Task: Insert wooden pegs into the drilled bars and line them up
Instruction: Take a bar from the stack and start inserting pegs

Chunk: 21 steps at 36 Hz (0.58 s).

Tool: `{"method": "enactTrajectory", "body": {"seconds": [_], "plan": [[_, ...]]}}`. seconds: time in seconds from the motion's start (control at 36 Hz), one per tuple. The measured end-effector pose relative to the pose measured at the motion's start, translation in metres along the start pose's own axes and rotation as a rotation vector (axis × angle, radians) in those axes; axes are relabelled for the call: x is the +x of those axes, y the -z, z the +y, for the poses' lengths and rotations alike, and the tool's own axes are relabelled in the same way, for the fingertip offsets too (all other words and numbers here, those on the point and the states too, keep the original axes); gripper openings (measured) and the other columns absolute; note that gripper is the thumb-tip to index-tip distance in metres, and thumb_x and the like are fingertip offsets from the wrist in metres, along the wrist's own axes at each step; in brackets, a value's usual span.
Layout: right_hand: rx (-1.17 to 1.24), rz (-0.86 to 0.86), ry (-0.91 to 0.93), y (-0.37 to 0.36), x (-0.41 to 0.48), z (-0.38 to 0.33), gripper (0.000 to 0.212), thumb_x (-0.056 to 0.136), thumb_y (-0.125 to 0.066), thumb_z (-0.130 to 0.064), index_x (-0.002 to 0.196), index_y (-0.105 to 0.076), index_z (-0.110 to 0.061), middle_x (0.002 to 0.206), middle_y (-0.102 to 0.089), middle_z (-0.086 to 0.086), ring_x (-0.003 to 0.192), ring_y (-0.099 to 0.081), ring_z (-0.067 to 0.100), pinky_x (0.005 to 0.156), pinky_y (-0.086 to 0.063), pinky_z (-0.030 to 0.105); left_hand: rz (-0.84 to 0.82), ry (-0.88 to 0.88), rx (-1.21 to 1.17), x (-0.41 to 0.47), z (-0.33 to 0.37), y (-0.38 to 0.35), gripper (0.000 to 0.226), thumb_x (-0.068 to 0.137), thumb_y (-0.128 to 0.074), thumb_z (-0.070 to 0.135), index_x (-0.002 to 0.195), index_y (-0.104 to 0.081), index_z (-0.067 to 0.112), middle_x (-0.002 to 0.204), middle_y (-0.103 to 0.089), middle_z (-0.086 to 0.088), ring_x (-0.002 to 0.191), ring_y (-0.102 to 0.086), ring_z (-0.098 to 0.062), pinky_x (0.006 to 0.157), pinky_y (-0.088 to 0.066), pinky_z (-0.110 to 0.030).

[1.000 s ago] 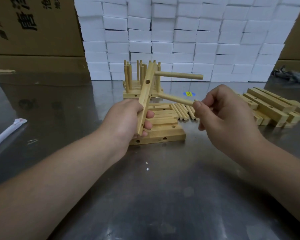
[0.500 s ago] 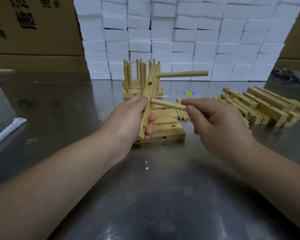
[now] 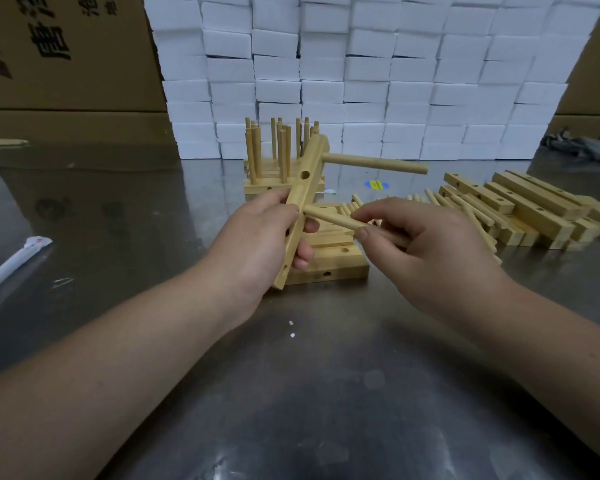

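Left hand (image 3: pixel 257 244), grip closed round the lower half of one drilled bar (image 3: pixel 302 199), holds it above the worktop (image 3: pixel 326 393) at centre. The bar's long axis is near upright, leaning: low end near and left, top end far and right. One empty hole shows on its face at mid-length. Upper peg (image 3: pixel 374 163) is seated near the bar's top end and points right, about level. Right hand (image 3: pixel 430 251) pinches the second peg (image 3: pixel 329 218) between thumb and fingers; the peg's axis runs left to right, left tip touching the bar's face just beside the left thumb. How deep the tip sits cannot be told. Behind the bar lies a flat stack of bars (image 3: pixel 329 268); farther off, finished bars (image 3: pixel 278 181) with pegs upright. To the right are loose pegs (image 3: pixel 465 209), then a pile of drilled bars (image 3: pixel 534 206). White foam blocks (image 3: pixel 361 81) are stacked at the far edge, with cardboard boxes (image 3: pixel 66 64) far left.
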State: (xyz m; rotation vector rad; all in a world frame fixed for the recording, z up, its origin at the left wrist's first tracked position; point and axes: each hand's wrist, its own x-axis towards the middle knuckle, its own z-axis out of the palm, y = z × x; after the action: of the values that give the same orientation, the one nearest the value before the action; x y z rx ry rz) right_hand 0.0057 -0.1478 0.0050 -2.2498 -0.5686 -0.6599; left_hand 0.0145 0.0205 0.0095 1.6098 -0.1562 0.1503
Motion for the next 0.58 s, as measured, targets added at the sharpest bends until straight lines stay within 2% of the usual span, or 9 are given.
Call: {"method": "enactTrajectory", "body": {"seconds": [0.08, 0.17, 0.25, 0.39, 0.47, 0.58], "plan": [[-0.017, -0.021, 0.043, -0.0013, -0.0005, -0.003, 0.034, 0.077, -0.052, -0.045, 0.102, -0.069, -0.03, 0.061, -0.054, -0.019, 0.061, -0.05, 0.001, 0.057, -0.039, 0.026, -0.02, -0.023, 0.008, -0.0026, -0.001, -0.0024, 0.026, 0.099, -0.036, 0.016, 0.103, -0.062, 0.021, 0.065, -0.063, 0.008, 0.054, -0.055, -0.007, 0.052, -0.048, -0.022], [-0.035, -0.022, 0.064, -0.0012, -0.0001, -0.0033, 0.033, 0.08, -0.055, -0.041, 0.106, -0.069, -0.027, 0.066, -0.052, -0.023, 0.063, -0.049, -0.002, 0.059, -0.038, 0.023, -0.023, -0.023, 0.012, -0.0038, -0.0017, -0.0022, 0.026, 0.1, -0.036, 0.021, 0.099, -0.061, 0.029, 0.065, -0.064, 0.01, 0.054, -0.055, -0.006, 0.053, -0.048, -0.021], [-0.038, -0.033, 0.079, -0.0013, -0.0002, -0.0041, 0.038, 0.077, -0.052, -0.044, 0.107, -0.068, -0.027, 0.069, -0.056, -0.019, 0.064, -0.05, 0.001, 0.06, -0.04, 0.026, -0.026, -0.023, 0.021, -0.0035, -0.0023, -0.0013, 0.028, 0.1, -0.035, 0.022, 0.104, -0.062, 0.028, 0.065, -0.064, 0.011, 0.055, -0.055, -0.006, 0.053, -0.047, -0.02], [-0.144, 0.042, 0.186, -0.0016, -0.0006, -0.0031, 0.026, 0.082, -0.066, -0.031, 0.105, -0.07, -0.02, 0.075, -0.064, -0.007, 0.068, -0.058, 0.013, 0.064, -0.048, 0.03, -0.029, -0.032, 0.043, -0.0052, -0.0017, -0.0023, 0.03, 0.101, -0.034, 0.023, 0.114, -0.06, 0.027, 0.065, -0.064, 0.011, 0.052, -0.055, -0.005, 0.05, -0.047, -0.02], [-0.231, 0.082, 0.277, -0.0009, 0.0001, -0.0054, 0.028, 0.079, -0.062, -0.027, 0.102, -0.071, -0.014, 0.076, -0.07, 0.002, 0.069, -0.065, 0.023, 0.06, -0.052, 0.034, -0.02, -0.03, 0.034, -0.0058, -0.0016, -0.0039, 0.032, 0.101, -0.034, 0.024, 0.123, -0.057, 0.027, 0.063, -0.061, 0.011, 0.047, -0.052, -0.006, 0.045, -0.045, -0.02], [-0.308, 0.094, 0.369, 0.0004, 0.001, -0.0045, 0.024, 0.08, -0.062, -0.022, 0.097, -0.072, -0.009, 0.067, -0.067, 0.007, 0.059, -0.064, 0.028, 0.049, -0.053, 0.038, -0.008, -0.043, 0.079, -0.0061, -0.002, -0.004, 0.035, 0.1, -0.034, 0.023, 0.129, -0.054, 0.024, 0.065, -0.059, 0.008, 0.043, -0.047, -0.007, 0.044, -0.042, -0.022]]}}
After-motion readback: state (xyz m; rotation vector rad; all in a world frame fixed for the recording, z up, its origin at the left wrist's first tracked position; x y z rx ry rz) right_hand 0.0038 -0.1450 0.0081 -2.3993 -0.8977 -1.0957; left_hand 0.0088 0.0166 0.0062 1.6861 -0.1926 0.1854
